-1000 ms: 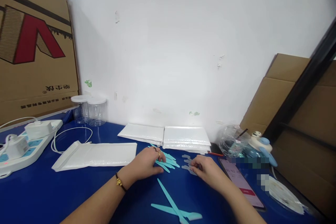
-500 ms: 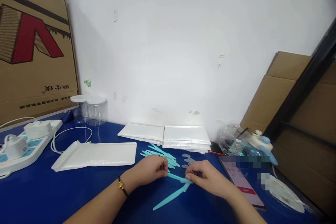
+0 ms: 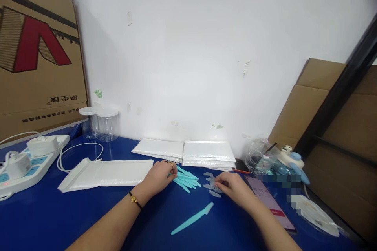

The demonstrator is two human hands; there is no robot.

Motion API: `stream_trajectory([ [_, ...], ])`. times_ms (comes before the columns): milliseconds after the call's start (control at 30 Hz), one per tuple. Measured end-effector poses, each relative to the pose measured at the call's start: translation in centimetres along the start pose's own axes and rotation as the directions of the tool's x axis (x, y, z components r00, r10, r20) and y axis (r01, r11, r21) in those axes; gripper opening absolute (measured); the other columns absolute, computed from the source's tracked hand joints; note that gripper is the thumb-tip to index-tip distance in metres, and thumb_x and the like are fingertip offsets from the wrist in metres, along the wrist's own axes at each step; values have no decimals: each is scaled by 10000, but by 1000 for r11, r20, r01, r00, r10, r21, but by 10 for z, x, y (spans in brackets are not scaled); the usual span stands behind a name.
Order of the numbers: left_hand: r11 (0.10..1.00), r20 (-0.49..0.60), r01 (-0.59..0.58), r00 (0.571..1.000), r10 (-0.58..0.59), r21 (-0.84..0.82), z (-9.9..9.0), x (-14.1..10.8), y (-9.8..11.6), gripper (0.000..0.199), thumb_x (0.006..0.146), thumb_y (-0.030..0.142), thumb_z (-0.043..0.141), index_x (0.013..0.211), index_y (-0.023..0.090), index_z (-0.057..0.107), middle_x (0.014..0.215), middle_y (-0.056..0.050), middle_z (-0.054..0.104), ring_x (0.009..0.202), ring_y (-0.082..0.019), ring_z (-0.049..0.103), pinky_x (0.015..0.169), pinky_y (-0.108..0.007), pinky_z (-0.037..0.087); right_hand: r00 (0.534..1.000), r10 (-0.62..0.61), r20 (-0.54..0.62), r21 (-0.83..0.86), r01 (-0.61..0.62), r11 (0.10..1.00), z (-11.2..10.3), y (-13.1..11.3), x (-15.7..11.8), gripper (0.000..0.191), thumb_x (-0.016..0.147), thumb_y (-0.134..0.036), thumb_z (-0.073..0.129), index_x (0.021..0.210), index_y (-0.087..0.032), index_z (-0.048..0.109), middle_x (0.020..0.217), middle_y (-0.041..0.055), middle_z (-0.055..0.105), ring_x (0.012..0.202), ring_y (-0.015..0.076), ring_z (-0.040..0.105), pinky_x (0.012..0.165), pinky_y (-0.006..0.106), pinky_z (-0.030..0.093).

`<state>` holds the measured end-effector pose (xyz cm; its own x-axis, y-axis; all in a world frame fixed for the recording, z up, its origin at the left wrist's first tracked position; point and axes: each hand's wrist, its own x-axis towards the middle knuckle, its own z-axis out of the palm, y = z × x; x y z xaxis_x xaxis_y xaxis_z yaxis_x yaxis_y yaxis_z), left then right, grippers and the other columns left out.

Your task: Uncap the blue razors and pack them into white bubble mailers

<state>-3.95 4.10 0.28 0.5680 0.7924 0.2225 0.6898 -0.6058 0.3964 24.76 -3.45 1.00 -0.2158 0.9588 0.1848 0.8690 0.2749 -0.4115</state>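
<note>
My left hand (image 3: pixel 165 171) is at the left end of a pile of turquoise eyebrow razors (image 3: pixel 188 180), its fingers closed on the handle end of one. My right hand (image 3: pixel 231 184) reaches into a small group of clear blade caps (image 3: pixel 209 186), thumb and forefinger pinched at a cap; the fingers partly hide it. One more eyebrow razor (image 3: pixel 191 219) lies alone on the blue table in front of the hands, its head pointing up and to the right. Neither hand touches that one.
White padded envelopes (image 3: pixel 209 151) are stacked by the wall, and another padded envelope (image 3: pixel 108 173) lies left. A phone (image 3: pixel 269 204) is beside my right forearm. A power strip (image 3: pixel 44 160), clear jars (image 3: pixel 108 127) and a toy figure (image 3: pixel 290 159) stand around the edges.
The razor both hands held above the lone one is gone from there. My left hand has moved up and left to the pile, my right hand up to the clear caps.
</note>
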Motion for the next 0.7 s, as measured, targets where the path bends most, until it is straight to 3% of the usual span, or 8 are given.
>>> stream_trajectory([
  [67, 999, -61, 4, 998, -6, -32, 0, -1, 1, 124, 778, 241, 528, 877, 211, 595, 901, -18, 622, 869, -178, 546, 740, -260, 384, 1000, -25, -7, 34, 25, 999, -2, -2, -1, 163, 845, -285, 521, 824, -205, 661, 827, 27, 641, 745, 166, 579, 663, 247, 411],
  [133, 996, -67, -15, 998, 9, -83, -1, -4, 9, 156, 770, 267, 553, 913, 216, 589, 915, -9, 611, 864, -167, 544, 740, -251, 388, 994, -87, 70, 97, 80, 992, -3, -12, -5, 111, 825, -272, 561, 835, -218, 657, 857, 13, 608, 750, 147, 562, 648, 225, 408],
  [233, 988, 64, -85, 994, 94, -132, 0, -12, 26, 164, 768, 348, 583, 872, 224, 608, 837, 12, 607, 785, -147, 546, 672, -228, 383, 957, -174, 232, 146, 142, 979, 0, -29, -10, 140, 716, -239, 692, 847, -230, 644, 865, -11, 562, 738, 129, 529, 618, 200, 390],
  [333, 974, 182, -181, 962, 204, -134, 3, -20, 40, 250, 712, 440, 651, 856, 237, 628, 807, 24, 612, 744, -142, 543, 617, -216, 360, 939, -172, 297, 127, 139, 982, 7, -35, -11, 156, 686, -188, 705, 812, -214, 616, 853, -22, 534, 721, 114, 505, 615, 194, 370],
  [400, 968, 203, -221, 949, 242, -118, 7, -23, 44, 276, 676, 444, 688, 859, 247, 628, 810, 31, 620, 740, -142, 542, 598, -216, 342, 939, -156, 307, 127, 122, 984, 10, -35, -11, 113, 710, -183, 676, 787, -201, 595, 845, -22, 529, 703, 105, 496, 605, 192, 358],
  [500, 968, 199, -233, 949, 246, -89, 15, -22, 44, 146, 741, 357, 642, 835, 247, 625, 795, 33, 631, 741, -140, 547, 596, -218, 322, 949, -126, 288, 148, 86, 985, 12, -35, -10, 70, 742, -184, 640, 759, -193, 573, 786, -31, 531, 668, 97, 483, 579, 186, 339],
  [700, 990, 182, -130, 974, 136, -46, 14, -14, 39, 125, 781, 342, 590, 761, 224, 627, 738, 19, 629, 723, -150, 552, 591, -228, 319, 974, -79, 212, 172, 43, 984, 3, -27, -8, 42, 773, -187, 587, 737, -193, 566, 696, -39, 546, 621, 97, 474, 545, 180, 334],
])
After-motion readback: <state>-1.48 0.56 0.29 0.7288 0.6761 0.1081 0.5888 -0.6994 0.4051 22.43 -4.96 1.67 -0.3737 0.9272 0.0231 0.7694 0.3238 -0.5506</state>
